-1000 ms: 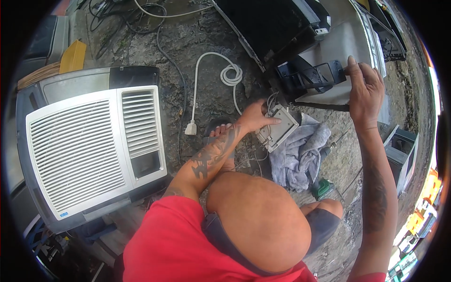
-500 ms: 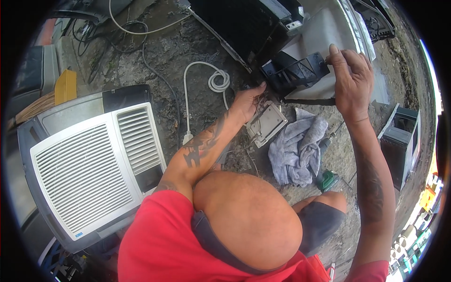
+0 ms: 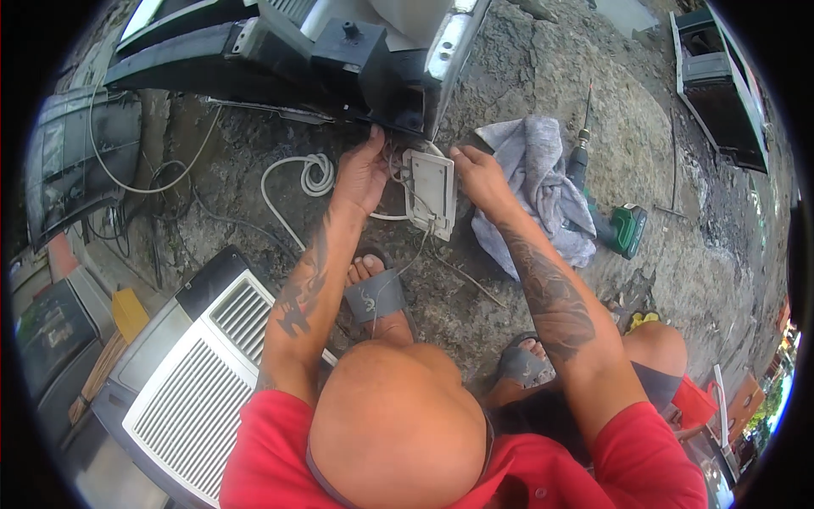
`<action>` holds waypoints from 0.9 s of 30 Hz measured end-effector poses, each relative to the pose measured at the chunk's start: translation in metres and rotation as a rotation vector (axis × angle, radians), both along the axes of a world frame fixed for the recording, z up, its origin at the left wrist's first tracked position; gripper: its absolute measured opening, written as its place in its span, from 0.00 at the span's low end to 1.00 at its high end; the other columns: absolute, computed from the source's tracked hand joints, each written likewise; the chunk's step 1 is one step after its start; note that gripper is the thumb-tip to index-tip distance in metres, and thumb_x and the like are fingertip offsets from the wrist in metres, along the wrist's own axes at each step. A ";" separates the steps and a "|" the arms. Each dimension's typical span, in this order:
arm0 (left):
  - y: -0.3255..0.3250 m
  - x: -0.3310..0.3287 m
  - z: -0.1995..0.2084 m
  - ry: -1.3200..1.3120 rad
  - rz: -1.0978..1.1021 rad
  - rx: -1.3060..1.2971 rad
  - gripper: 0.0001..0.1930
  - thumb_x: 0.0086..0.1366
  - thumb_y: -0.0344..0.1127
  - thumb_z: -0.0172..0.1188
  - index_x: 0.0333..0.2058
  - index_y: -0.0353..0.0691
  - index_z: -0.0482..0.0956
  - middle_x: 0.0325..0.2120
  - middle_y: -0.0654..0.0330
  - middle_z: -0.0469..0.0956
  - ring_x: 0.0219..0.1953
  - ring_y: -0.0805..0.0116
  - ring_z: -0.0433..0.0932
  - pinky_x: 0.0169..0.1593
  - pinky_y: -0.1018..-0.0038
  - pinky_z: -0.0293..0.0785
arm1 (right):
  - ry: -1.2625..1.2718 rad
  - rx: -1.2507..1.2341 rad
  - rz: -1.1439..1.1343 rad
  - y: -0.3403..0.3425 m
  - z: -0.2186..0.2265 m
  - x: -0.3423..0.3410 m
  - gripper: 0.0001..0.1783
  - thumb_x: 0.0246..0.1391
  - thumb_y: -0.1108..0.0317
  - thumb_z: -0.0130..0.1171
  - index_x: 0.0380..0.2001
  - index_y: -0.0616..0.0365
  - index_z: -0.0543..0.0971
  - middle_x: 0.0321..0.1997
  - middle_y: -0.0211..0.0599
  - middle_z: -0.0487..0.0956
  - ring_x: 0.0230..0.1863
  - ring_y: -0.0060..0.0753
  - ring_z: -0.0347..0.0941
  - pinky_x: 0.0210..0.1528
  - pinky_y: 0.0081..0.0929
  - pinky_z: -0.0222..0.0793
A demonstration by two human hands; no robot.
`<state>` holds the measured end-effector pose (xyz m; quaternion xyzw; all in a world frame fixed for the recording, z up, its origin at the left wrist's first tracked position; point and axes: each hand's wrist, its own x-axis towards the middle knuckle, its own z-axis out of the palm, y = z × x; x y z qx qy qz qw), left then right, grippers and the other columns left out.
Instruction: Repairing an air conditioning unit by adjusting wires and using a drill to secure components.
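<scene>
My left hand [image 3: 363, 176] is closed, its thumb raised against the lower edge of a black housing [image 3: 350, 58] on a metal chassis [image 3: 443, 53]. Thin wires run beside its fingers, and what they grip is hidden. My right hand [image 3: 485, 180] is closed too, thumb and forefinger pinched at the upper right edge of an off-white rectangular panel [image 3: 437, 188]. Whether the pinch holds the panel or something behind it is unclear. The panel stands between both hands, with thin wires across its front and lower end. A coiled white cord [image 3: 315, 175] lies left of my left hand.
A grey rag [image 3: 534, 174] and a green-black cordless drill [image 3: 626, 229] lie to the right. A white louvred air-conditioner front [image 3: 199, 390] is at lower left. Another black metal frame [image 3: 721, 93] stands far right. My sandalled feet rest on rough, stained ground.
My right hand has come down and left from the black housing to the off-white panel. The left hand remains near the housing's lower edge. The whole view has shifted and turned.
</scene>
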<state>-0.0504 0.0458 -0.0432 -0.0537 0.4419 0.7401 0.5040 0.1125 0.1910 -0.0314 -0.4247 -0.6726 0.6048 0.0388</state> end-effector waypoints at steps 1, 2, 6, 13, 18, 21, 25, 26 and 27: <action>0.006 0.006 0.002 0.024 -0.019 0.001 0.18 0.68 0.48 0.58 0.47 0.40 0.76 0.42 0.58 0.80 0.45 0.62 0.79 0.53 0.63 0.73 | 0.029 -0.088 0.052 0.006 -0.016 0.004 0.22 0.60 0.54 0.52 0.41 0.64 0.80 0.39 0.50 0.82 0.41 0.41 0.78 0.46 0.32 0.70; 0.000 0.002 0.007 0.025 -0.025 0.009 0.18 0.68 0.47 0.57 0.49 0.39 0.75 0.43 0.56 0.79 0.45 0.61 0.78 0.53 0.62 0.73 | 0.041 -0.102 0.008 0.004 -0.014 -0.001 0.22 0.60 0.54 0.52 0.41 0.64 0.80 0.39 0.50 0.82 0.41 0.41 0.78 0.46 0.32 0.70; -0.013 -0.010 0.001 -0.016 -0.045 -0.019 0.18 0.67 0.44 0.57 0.49 0.38 0.75 0.44 0.54 0.79 0.45 0.58 0.78 0.54 0.60 0.73 | -0.009 -0.118 0.266 0.009 0.001 -0.013 0.18 0.49 0.59 0.54 0.39 0.56 0.84 0.37 0.47 0.83 0.38 0.43 0.79 0.44 0.32 0.72; -0.014 -0.008 -0.004 -0.029 -0.005 -0.132 0.24 0.64 0.48 0.58 0.52 0.37 0.74 0.46 0.53 0.79 0.47 0.52 0.78 0.55 0.53 0.74 | -0.155 -0.024 -0.052 0.016 0.018 -0.005 0.16 0.52 0.60 0.59 0.39 0.57 0.84 0.38 0.49 0.83 0.41 0.47 0.80 0.47 0.36 0.73; -0.034 -0.008 -0.008 -0.098 0.097 -0.173 0.27 0.61 0.49 0.63 0.54 0.39 0.73 0.49 0.53 0.78 0.50 0.53 0.77 0.56 0.52 0.74 | 0.017 0.432 -0.143 0.062 0.017 -0.039 0.13 0.55 0.66 0.58 0.42 0.57 0.80 0.38 0.48 0.79 0.40 0.55 0.76 0.45 0.43 0.72; -0.031 0.002 0.003 -0.104 0.149 -0.218 0.28 0.59 0.48 0.65 0.55 0.40 0.72 0.51 0.54 0.77 0.51 0.54 0.76 0.58 0.51 0.73 | 0.070 0.564 -0.004 0.088 0.010 -0.049 0.16 0.54 0.65 0.59 0.46 0.56 0.79 0.42 0.46 0.76 0.41 0.54 0.76 0.46 0.44 0.72; -0.033 -0.011 -0.008 -0.005 -0.010 0.028 0.27 0.61 0.48 0.63 0.56 0.41 0.72 0.53 0.56 0.77 0.55 0.56 0.75 0.60 0.53 0.71 | 0.217 0.665 0.207 0.091 -0.004 -0.061 0.17 0.54 0.65 0.58 0.48 0.55 0.77 0.41 0.44 0.76 0.40 0.52 0.77 0.43 0.44 0.74; -0.026 -0.009 -0.006 0.000 -0.013 0.029 0.27 0.61 0.48 0.63 0.56 0.41 0.72 0.53 0.56 0.77 0.55 0.56 0.75 0.60 0.53 0.71 | 0.214 0.674 0.225 0.091 -0.006 -0.059 0.18 0.53 0.67 0.59 0.49 0.57 0.76 0.43 0.43 0.76 0.41 0.52 0.77 0.43 0.43 0.75; -0.021 -0.005 0.001 0.055 -0.029 -0.027 0.27 0.63 0.48 0.62 0.56 0.41 0.72 0.54 0.56 0.76 0.56 0.57 0.75 0.60 0.53 0.70 | 0.209 0.685 0.244 0.094 -0.008 -0.057 0.20 0.53 0.68 0.59 0.50 0.58 0.76 0.45 0.42 0.76 0.41 0.51 0.77 0.43 0.42 0.75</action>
